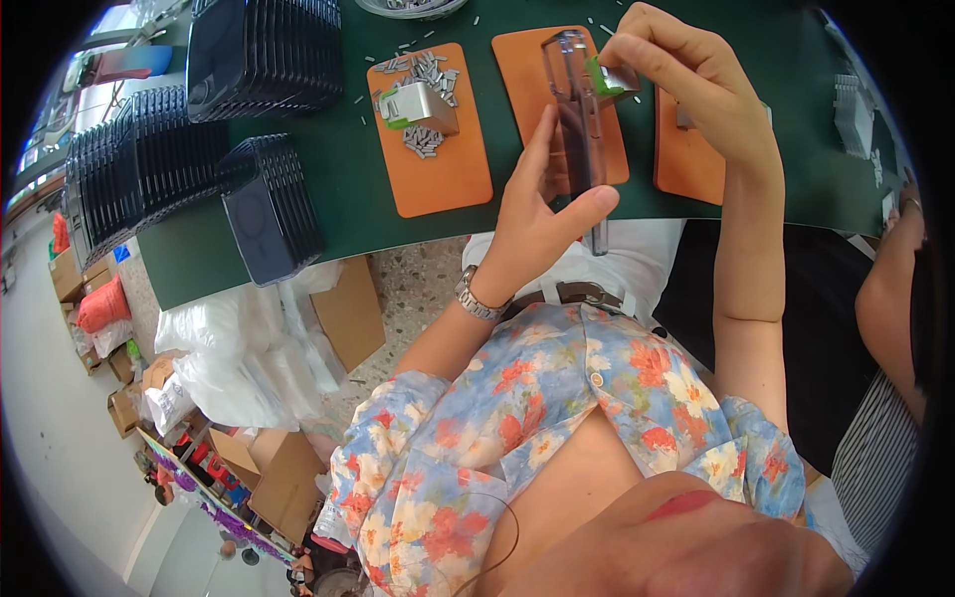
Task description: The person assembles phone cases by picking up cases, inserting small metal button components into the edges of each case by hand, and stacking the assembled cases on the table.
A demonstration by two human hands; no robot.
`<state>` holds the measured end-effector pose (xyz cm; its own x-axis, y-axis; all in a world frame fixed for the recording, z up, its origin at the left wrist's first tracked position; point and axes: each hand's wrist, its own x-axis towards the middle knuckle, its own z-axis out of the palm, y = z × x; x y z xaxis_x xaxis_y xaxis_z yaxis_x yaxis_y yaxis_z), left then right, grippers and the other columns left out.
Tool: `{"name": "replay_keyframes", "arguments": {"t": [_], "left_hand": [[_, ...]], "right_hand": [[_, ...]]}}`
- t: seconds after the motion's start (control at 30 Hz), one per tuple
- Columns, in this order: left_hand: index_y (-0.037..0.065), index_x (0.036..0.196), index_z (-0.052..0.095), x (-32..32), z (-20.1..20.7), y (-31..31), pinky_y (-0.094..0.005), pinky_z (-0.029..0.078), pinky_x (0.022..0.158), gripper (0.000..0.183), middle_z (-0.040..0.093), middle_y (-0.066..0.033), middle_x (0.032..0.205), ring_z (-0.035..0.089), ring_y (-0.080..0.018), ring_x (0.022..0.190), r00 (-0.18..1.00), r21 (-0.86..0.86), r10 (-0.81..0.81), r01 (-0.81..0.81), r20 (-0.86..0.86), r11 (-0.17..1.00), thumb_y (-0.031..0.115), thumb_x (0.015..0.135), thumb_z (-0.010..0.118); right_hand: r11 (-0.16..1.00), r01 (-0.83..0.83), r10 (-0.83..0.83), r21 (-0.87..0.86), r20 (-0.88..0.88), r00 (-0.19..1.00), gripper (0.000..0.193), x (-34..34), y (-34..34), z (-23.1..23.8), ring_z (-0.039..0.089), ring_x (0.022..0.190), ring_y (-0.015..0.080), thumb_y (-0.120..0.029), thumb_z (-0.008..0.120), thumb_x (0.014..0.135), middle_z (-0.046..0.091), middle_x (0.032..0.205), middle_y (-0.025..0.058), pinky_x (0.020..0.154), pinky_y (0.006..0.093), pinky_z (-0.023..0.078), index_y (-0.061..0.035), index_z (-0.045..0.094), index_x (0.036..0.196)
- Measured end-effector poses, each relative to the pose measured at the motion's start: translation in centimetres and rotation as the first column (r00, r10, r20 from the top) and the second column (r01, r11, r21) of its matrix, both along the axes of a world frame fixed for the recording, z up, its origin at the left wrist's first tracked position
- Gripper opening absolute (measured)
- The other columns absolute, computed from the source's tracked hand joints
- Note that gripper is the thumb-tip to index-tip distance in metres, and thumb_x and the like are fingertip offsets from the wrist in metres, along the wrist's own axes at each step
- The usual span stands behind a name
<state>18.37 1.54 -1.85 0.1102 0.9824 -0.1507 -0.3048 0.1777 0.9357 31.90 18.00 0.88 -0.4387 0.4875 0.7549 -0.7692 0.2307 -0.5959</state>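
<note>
My left hand (532,219) holds a clear, dark-tinted phone case (580,144) on edge, its fingers behind one side and its thumb at the other. Close to the far end of the case, my right hand (701,85) is closed in a pinch. Its fingertips meet beside a silver metal block with green edging (623,82); whatever they grip is too small or hidden to name. Beneath the case and block lies an orange mat (517,70). Left of it, another orange mat (438,189) carries a similar silver-and-green block (426,107) among many small silver pins (423,139).
Stacked dark phone cases (264,60) line the green table's (363,224) left side, with further stacks (134,164) nearer. A third orange mat (686,164) is partly under my right wrist. Another person's arm (888,249) shows at far right. White plastic bags (234,348) sit below the table.
</note>
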Motion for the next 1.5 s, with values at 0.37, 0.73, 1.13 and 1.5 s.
{"name": "replay_keyframes", "arguments": {"t": [0.37,0.73,1.13,1.5], "left_hand": [[-0.009,0.148,0.014,1.7,2.2,1.6,-0.0291,0.048,0.09,0.095,0.054,-0.0128,0.122,0.057,-0.0163,0.105,0.995,-0.185,-0.026,0.042,0.092,0.982,0.023,0.083,0.076],[-0.009,0.144,0.026,0.7,3.8,0.5,-0.0266,0.049,0.084,0.086,0.058,-0.0079,0.111,0.056,-0.012,0.097,0.999,-0.192,0.022,-0.013,0.04,0.981,0.025,0.083,0.076],[-0.003,0.151,0.009,-8.3,2.5,-6.0,-0.0361,0.045,0.092,0.131,0.04,-0.0172,0.134,0.049,-0.025,0.115,0.975,0.533,0.219,-0.204,0.036,0.821,0.045,0.057,0.088],[-0.001,0.149,0.014,-16.2,1.1,-7.6,-0.0346,0.048,0.09,0.111,0.038,-0.0174,0.138,0.053,-0.0227,0.111,0.904,0.26,0.412,-0.428,0.116,0.866,0.043,0.07,0.079]], "right_hand": [[0.747,0.576,-0.163,-0.332,0.748,0.643,0.027,1.3,-2.4,2.5,0.047,0.067,0.0027,-0.007,0.068,0.088,0.053,0.073,-0.0039,0.06,0.018,0.038,-0.0102,0.046,0.073],[0.857,0.472,-0.232,-0.206,0.663,0.712,0.015,1.0,-1.9,-0.3,0.043,0.068,0.0022,-0.016,0.067,0.09,0.051,0.076,-0.0051,0.058,0.0184,0.03,-0.0059,0.061,0.081],[0.742,0.649,-0.632,0.167,0.496,0.595,0.014,-10.1,-11.5,8.1,0.054,0.081,0.01,-0.002,0.058,0.092,0.062,0.1,0.0093,0.07,0.022,0.042,0.0042,0.062,0.104],[0.833,0.417,-0.544,0.363,0.677,0.496,0.016,-17.1,-9.0,5.2,0.05,0.082,0.0086,-0.006,0.067,0.085,0.061,0.098,0.0022,0.067,0.0223,0.035,-0.0047,0.07,0.101]]}}
